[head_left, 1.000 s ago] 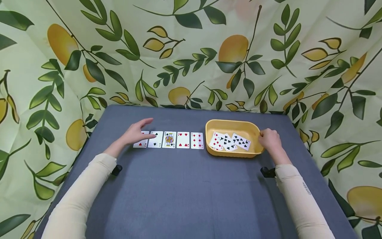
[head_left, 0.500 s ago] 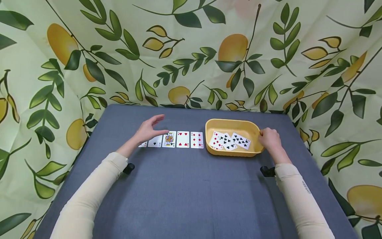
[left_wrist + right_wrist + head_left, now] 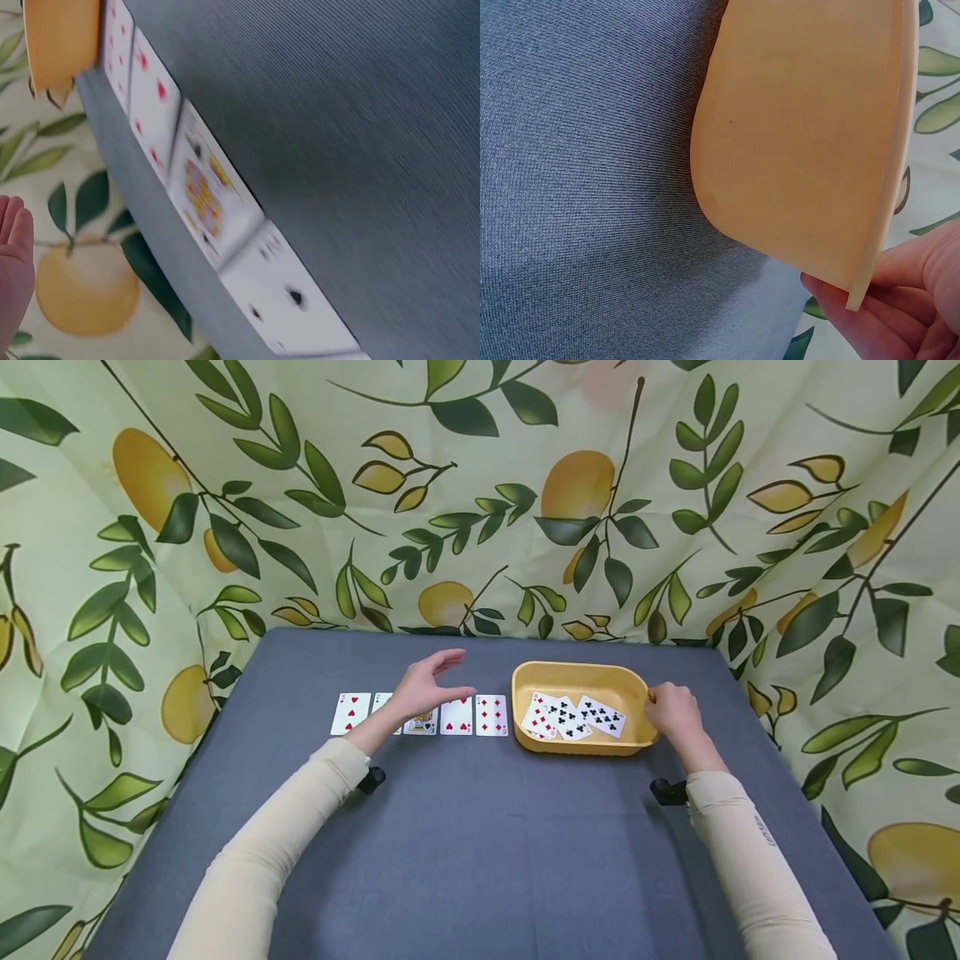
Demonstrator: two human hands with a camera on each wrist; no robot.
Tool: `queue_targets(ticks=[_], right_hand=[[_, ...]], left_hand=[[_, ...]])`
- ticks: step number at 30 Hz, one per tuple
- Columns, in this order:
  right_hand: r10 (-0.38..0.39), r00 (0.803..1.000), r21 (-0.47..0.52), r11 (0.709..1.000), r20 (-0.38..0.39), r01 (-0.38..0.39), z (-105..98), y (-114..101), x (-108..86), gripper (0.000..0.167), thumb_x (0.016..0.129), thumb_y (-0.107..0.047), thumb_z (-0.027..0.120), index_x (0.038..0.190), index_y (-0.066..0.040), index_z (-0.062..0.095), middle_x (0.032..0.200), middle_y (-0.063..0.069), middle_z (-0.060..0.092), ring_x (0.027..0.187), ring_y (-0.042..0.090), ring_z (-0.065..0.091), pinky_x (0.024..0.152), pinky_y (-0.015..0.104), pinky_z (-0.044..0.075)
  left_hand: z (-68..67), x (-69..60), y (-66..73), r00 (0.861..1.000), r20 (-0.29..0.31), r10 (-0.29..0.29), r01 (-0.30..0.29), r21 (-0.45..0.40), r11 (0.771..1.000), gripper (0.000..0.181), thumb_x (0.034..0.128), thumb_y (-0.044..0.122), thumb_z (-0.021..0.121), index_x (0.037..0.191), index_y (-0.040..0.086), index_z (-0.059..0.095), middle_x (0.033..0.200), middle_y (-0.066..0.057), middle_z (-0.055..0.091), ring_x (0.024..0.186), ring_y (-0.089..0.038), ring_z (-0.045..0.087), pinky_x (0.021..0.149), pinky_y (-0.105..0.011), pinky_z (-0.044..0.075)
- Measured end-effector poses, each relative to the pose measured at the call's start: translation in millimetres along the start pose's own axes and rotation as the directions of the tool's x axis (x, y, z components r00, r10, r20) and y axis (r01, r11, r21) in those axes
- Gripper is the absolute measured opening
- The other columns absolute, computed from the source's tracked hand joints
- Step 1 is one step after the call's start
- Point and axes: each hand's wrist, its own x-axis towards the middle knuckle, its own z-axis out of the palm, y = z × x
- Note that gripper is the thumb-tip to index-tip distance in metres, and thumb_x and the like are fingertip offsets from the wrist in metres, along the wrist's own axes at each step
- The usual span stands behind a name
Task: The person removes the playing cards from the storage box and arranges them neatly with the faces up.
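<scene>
Several playing cards lie face up in a row left of the yellow plastic bin [image 3: 581, 748]. From the left come a hearts card [image 3: 349, 713], a spade card [image 3: 289, 292], a king of spades [image 3: 199, 187], another hearts card [image 3: 456, 722] and a diamonds card [image 3: 491, 716]. My left hand [image 3: 422, 688] hovers over the row, thumb and fingers spread apart, holding nothing; it partly covers the middle cards in the head view. At the bin's right end, my right hand [image 3: 673, 714] pinches the rim between thumb and fingers, as the right wrist view also shows.
Inside the bin, a few loose cards [image 3: 602, 716] overlap, face up. A blue-grey cloth [image 3: 480, 852] covers the table. Behind and at both sides hangs a curtain [image 3: 480, 468] printed with leaves and fruit.
My left hand has moved right along the row, from the leftmost cards to above the right-hand hearts card. The right hand stays on the bin rim, and the cards have not moved.
</scene>
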Motion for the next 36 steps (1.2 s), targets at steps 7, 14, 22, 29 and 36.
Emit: queue_targets(ticks=[7,14,22,29,36], right_hand=[[0.008,1.0,0.005,1.0,-0.003,-0.008,1,0,-0.6,0.022,0.09,0.001,0.048,0.07,0.002,0.058,0.059,0.01,0.046,0.052,0.022,0.048,0.046,0.028,0.038],[0.016,1.0,0.009,1.0,0.002,-0.016,2,0,-1.0,0.02,0.091,0.001,0.049,0.074,0.003,0.059,0.059,0.009,0.043,0.052,0.022,0.048,0.047,0.028,0.037],[0.018,1.0,0.016,1.0,-0.004,-0.018,2,-1,-0.5,0.022,0.09,0.002,0.049,0.07,0.001,0.057,0.058,0.009,0.043,0.052,0.022,0.048,0.046,0.028,0.037],[0.025,1.0,0.018,1.0,-0.002,-0.025,2,1,1.5,0.024,0.09,0.002,0.049,0.068,0.0,0.056,0.059,0.009,0.043,0.052,0.022,0.048,0.046,0.028,0.037],[0.029,1.0,0.02,0.999,-0.001,-0.029,3,0,-0.1,0.023,0.09,0.002,0.049,0.068,0.0,0.056,0.058,0.008,0.043,0.052,0.021,0.047,0.046,0.027,0.036]], left_hand=[[33.3,13.8,14.6,0.999,0.031,0.044,-0.044,0.024,0.999,0.069,0.0808,0.026,0.081,0.139,0.008,0.051,0.142,-0.009,0.052,0.131,-0.019,0.047,0.108,-0.024,0.035],[64.2,24.1,32.1,0.991,0.096,0.096,-0.103,0.066,0.993,0.07,0.0802,0.026,0.082,0.138,0.003,0.051,0.139,-0.013,0.053,0.129,-0.022,0.049,0.106,-0.025,0.038],[99.0,39.1,43.4,0.984,0.15,0.092,-0.119,0.181,0.976,0.072,0.0793,0.03,0.081,0.139,0.003,0.051,0.137,-0.01,0.056,0.125,-0.024,0.052,0.103,-0.034,0.042],[126.2,53.6,51.3,0.975,0.21,0.066,-0.128,0.297,0.946,0.076,0.0791,0.031,0.081,0.14,-0.001,0.049,0.14,-0.013,0.053,0.13,-0.025,0.048,0.108,-0.032,0.036],[153.0,64.2,56.2,0.966,0.26,-0.004,-0.113,0.435,0.893,0.081,0.0772,0.034,0.082,0.141,0.0,0.046,0.139,-0.013,0.053,0.127,-0.027,0.05,0.106,-0.031,0.039]])
